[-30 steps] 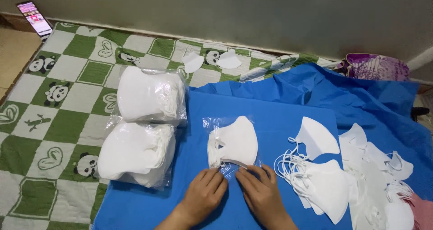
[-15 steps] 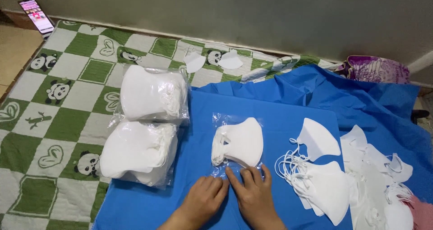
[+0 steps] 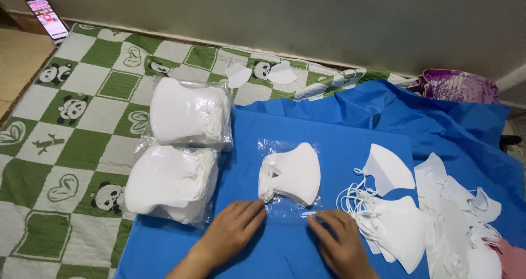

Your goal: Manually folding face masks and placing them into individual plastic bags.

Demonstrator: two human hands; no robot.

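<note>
Against a plain grey wall, a green-and-white checked mat (image 3: 82,147) with panda prints covers the floor, and a blue sheet (image 3: 339,125) lies over its right part. Since a second ago the two hands have drawn apart: then they lay side by side under the clear bag (image 3: 287,175), almost touching, and now the left hand (image 3: 233,232) presses the bag's lower left edge while the right hand (image 3: 339,240) rests at its lower right edge, with bare plastic between them. Both hands lie flat, fingers (image 3: 249,210) spread loosely and gripping nothing. The bag sits in the middle of the blue sheet, just beyond the hands, and holds a small stack of white masks (image 3: 293,172) with their ear loops bunched at the left; it lies where it lay before. To the left, two fuller bags stand one behind the other, straddling the sheet's edge: the near bag (image 3: 170,183) and the far bag (image 3: 186,112), each packed with white masks. To the right, loose masks (image 3: 416,224) lie in a heap on the sheet, loops tangled, one single mask (image 3: 386,169) just beyond them. Two more masks (image 3: 263,73) lie on the mat near the wall, and a phone (image 3: 46,16) leans at the far left corner.
</note>
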